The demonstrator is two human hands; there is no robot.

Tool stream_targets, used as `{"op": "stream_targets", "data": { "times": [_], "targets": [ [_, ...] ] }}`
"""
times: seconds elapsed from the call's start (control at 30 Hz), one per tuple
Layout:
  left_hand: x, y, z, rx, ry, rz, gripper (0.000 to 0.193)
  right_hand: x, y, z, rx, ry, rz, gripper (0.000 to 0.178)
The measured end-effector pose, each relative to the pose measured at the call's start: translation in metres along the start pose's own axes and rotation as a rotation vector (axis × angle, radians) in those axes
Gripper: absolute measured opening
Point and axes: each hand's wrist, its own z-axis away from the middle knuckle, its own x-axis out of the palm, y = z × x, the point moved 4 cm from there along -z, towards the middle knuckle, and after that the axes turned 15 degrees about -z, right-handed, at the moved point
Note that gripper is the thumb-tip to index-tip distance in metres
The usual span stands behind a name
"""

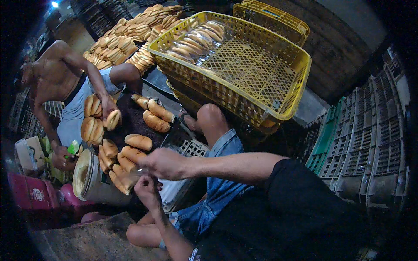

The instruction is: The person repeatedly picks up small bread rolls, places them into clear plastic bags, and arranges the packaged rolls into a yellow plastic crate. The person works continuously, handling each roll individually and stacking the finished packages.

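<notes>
My right hand [165,164] reaches in from the right over the split buns [122,176], smeared by motion, its fingers curled in. Just below it my left hand [148,190] is closed in a pinch, close to the nearest buns. A small shiny, see-through sliver [140,171] shows between the two hands; it looks like thin plastic film, but what the fingers grip is mostly hidden. Beneath and beside my hands lies a whitish, glossy stack of what look like clear plastic bags [172,191]. Several more long buns [156,121] rest on the dark work surface.
Across from me a co-worker's hand [109,108] holds a bun; the other has a green-tipped tool [73,148] by a white bucket [89,174]. A yellow crate [261,108] holds bagged buns. Piled bread [117,43] lies behind; stacked crates [357,139] stand right.
</notes>
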Motion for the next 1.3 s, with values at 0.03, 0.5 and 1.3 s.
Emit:
{"op": "stream_targets", "data": {
  "times": [0.03, 0.5, 1.3],
  "targets": [
    [0.009, -0.008, -0.001, -0.165, -0.126, 0.299, 0.053, -0.002, 0.008, 0.004, 0.016, 0.144, -0.121, 0.038],
    [-0.050, -0.023, -0.067, -0.253, 0.759, 0.442, 0.032, -0.003, 0.127, -0.049, -0.003, 0.405, -0.243, 0.031],
    [-0.034, -0.062, -0.099, -0.192, 0.478, 0.487, 0.071, -0.109, 0.060, -0.079, 0.083, 0.297, -0.222, 0.045]
  ]
}}
